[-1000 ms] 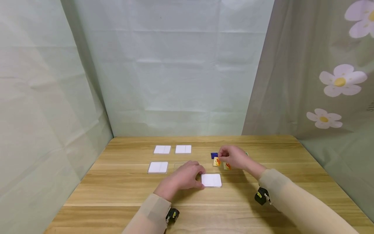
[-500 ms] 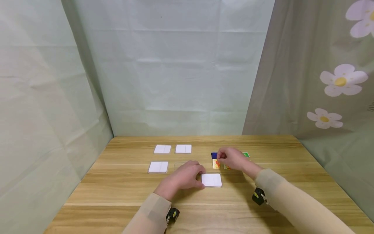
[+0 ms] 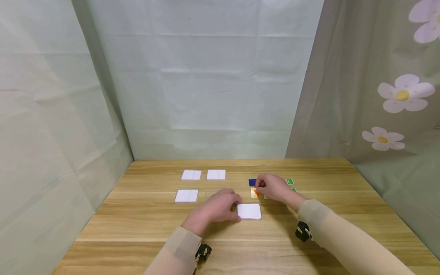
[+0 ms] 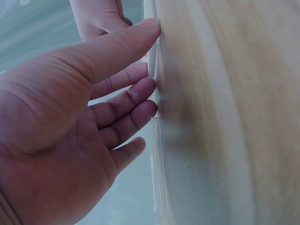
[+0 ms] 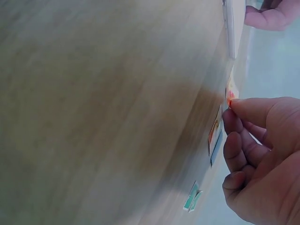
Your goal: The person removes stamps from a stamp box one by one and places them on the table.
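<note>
My left hand [image 3: 220, 206] grips the left end of a white card in a clear case [image 3: 249, 211], thumb at the near corner and index finger at the far one. In the left wrist view the thumb lies along the edge of that case [image 4: 152, 54]. Just beyond, my right hand [image 3: 273, 187] pinches a small yellow-orange picture card [image 3: 254, 193] between thumb and forefinger, low over the table. The right wrist view has the picture card [image 5: 231, 89] at the thumb tip. A second yellow card [image 3: 266, 196] is partly covered by the right hand.
Three more white cased cards, one at the back left [image 3: 191, 175], one beside it [image 3: 216, 174] and one nearer [image 3: 186, 196], lie flat. A clear case [image 3: 211, 194] is half hidden by the left hand. A dark blue card [image 3: 252, 182] and two green cards [image 3: 290, 181] flank the right hand.
The right hand has shifted slightly left and nearer, and the yellow-orange card has straightened and moved a little nearer. The green cards have come into fuller view. The left hand stays put.
</note>
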A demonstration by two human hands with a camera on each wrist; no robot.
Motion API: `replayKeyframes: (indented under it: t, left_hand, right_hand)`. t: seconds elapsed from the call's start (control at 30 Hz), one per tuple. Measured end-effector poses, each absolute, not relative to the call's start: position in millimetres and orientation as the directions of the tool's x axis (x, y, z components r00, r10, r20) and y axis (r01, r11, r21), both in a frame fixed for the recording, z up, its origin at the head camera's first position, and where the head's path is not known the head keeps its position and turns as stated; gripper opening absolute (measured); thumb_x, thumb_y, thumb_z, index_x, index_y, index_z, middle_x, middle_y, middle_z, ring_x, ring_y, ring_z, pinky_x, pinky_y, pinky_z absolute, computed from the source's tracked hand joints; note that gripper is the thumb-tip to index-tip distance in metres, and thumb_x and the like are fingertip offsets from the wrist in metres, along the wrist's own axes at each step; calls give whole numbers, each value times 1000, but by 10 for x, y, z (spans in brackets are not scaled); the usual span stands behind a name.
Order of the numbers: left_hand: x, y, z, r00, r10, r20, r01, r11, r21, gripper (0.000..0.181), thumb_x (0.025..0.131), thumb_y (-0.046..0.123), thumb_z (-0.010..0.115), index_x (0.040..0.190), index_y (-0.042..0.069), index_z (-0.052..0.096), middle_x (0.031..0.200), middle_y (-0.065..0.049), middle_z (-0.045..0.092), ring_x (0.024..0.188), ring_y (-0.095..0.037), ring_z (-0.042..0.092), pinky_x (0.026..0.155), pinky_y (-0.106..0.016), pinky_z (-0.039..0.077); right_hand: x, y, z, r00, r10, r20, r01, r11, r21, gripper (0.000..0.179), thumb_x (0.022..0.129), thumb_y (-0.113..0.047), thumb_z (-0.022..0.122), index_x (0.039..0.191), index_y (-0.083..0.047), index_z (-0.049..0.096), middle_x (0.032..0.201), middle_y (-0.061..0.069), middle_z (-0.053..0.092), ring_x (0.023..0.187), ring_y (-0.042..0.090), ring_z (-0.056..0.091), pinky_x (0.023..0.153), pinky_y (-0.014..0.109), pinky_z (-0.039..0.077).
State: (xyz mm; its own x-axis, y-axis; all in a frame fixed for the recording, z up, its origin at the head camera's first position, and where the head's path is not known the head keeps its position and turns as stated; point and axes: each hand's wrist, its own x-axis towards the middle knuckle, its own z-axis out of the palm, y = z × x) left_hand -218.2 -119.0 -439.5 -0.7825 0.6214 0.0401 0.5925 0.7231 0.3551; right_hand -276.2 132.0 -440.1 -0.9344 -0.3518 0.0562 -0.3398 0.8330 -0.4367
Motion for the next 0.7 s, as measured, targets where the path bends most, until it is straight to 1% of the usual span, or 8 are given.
replayKeyframes:
  t: [0.37, 0.7]
  left_hand:
    - [-2181, -1193, -4396, -785, 618, 35, 588, 728, 353, 47, 86, 32, 98, 124, 12, 79, 113, 3, 69, 103, -13, 57, 97, -32, 53]
    - [-2174, -1189, -4389, -784, 620, 36, 589, 724, 360, 46, 86, 32, 98, 123, 12, 79, 113, 2, 69, 102, -13, 56, 95, -32, 53]
  right_hand:
    - [-2748, 1289, -4420, -935, -344, 87, -349, 847, -401, 17, 97, -9, 82, 88, -18, 71, 78, -7, 64, 69, 13, 56, 65, 34, 47]
    - [-2751, 1277, -4421, -935, -338, 102, -352, 861, -368, 18, 97, -11, 85, 87, -18, 71, 78, -7, 65, 69, 12, 56, 66, 33, 48]
